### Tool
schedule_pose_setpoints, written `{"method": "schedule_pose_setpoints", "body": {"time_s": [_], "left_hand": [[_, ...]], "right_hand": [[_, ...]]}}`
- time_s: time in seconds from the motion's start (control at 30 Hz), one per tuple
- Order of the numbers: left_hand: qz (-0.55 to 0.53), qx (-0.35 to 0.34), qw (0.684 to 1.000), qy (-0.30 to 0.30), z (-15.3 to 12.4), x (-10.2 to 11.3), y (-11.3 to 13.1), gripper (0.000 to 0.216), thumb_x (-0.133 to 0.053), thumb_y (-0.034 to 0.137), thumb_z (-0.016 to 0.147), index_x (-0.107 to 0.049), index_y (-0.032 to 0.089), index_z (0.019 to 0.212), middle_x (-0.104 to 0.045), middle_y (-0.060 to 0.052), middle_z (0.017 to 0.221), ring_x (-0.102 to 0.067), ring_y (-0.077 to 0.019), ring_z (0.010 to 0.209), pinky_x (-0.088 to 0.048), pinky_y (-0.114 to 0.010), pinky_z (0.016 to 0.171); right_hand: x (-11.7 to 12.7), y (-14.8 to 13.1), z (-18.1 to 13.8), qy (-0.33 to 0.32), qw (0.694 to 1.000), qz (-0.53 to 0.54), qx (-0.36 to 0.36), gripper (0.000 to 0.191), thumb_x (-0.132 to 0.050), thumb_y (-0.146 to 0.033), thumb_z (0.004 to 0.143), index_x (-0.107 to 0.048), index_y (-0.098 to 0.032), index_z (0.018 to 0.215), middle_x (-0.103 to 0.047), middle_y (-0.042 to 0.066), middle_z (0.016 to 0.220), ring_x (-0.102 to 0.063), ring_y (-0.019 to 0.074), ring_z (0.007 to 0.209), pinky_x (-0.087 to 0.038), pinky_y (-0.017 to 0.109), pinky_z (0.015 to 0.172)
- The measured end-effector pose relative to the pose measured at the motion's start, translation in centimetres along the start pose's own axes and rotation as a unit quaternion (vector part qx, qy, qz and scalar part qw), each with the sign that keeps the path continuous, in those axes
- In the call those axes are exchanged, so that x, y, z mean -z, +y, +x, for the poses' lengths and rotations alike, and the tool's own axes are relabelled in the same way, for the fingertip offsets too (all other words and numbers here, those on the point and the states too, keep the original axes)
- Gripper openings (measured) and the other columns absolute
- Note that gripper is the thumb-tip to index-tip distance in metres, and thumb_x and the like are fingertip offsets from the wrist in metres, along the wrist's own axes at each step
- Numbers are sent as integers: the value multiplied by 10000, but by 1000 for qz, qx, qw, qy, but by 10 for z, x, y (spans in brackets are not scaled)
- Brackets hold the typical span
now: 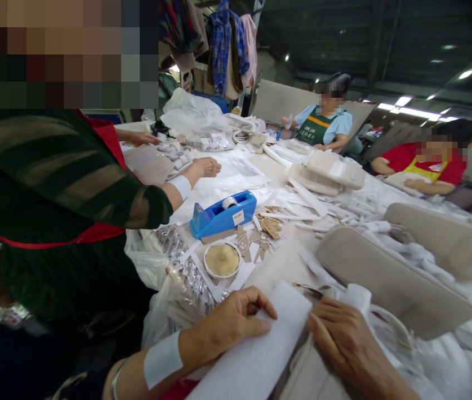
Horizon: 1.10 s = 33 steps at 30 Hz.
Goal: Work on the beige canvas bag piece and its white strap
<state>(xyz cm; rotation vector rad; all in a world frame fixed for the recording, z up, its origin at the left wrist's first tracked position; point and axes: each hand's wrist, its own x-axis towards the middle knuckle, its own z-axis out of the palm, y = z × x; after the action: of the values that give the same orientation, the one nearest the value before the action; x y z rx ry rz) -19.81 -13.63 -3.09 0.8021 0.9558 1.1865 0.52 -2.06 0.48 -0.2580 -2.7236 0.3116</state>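
My left hand (236,319) bends over a long white sheet (256,355), its thumb and index fingertips close together above the sheet's left edge. Whatever is between them is too small to make out. At the sheet's right edge, my right hand (346,341) is closed, with its fingers curled. A thin, pointed metal tool (309,288) sticks out beyond its knuckles; the rest is hidden. Below that hand lies a beige fabric piece (309,375) with a raised seam. Beyond my left hand stands a round tub (222,260) of yellowish paste.
A blue tape dispenser (223,214) stands beyond the tub, beside brown tags (271,225). Beige padded cases (394,283) and white straps crowd the right. A co-worker's arm (177,189) reaches in from the left; two more people (323,125) sit across the table.
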Motion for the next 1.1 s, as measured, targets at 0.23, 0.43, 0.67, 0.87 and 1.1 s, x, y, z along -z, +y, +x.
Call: {"method": "schedule_pose_setpoints", "body": {"time_s": [0.23,0.43,0.67,0.87,1.1], "left_hand": [[150,-43,988,1,20,-4,-9,290,-669,145,621,-715,150,907,-553,-24,943,-511,-156,863,-402,-267,799],[181,-41,982,28,34,-24,-17,326,-660,91,620,-721,155,934,-592,-23,956,-523,-155,864,-414,-272,828],[333,-67,937,79,68,-37,-39,189,-650,62,682,-690,109,861,-627,-39,872,-549,-171,833,-435,-270,789],[424,-93,899,-57,33,-3,-11,342,-475,59,845,-648,137,1129,-659,-93,1137,-599,-208,1072,-451,-313,980],[481,-203,825,-216,-48,36,3,468,-395,42,910,-506,205,1335,-407,-111,1508,-358,-206,1410,-325,-349,1159]], "right_hand": [[-3,-1,1,33,999,-19,6,415,-382,-95,973,-466,-175,575,-491,-18,538,-425,115,535,-294,287,634],[-5,-2,0,27,999,-28,-1,388,-392,-95,968,-497,-175,603,-520,-13,538,-424,129,542,-302,293,649],[-14,1,2,12,999,-29,-23,416,-363,-131,983,-564,-180,621,-587,-1,571,-506,134,545,-319,300,651],[-39,7,6,-43,992,-97,-75,472,-367,-199,992,-629,-196,599,-628,14,551,-575,148,508,-309,321,603],[-40,7,6,-53,989,-108,-82,505,-378,-216,993,-581,-195,532,-608,17,514,-558,141,489,-282,323,591]]}}
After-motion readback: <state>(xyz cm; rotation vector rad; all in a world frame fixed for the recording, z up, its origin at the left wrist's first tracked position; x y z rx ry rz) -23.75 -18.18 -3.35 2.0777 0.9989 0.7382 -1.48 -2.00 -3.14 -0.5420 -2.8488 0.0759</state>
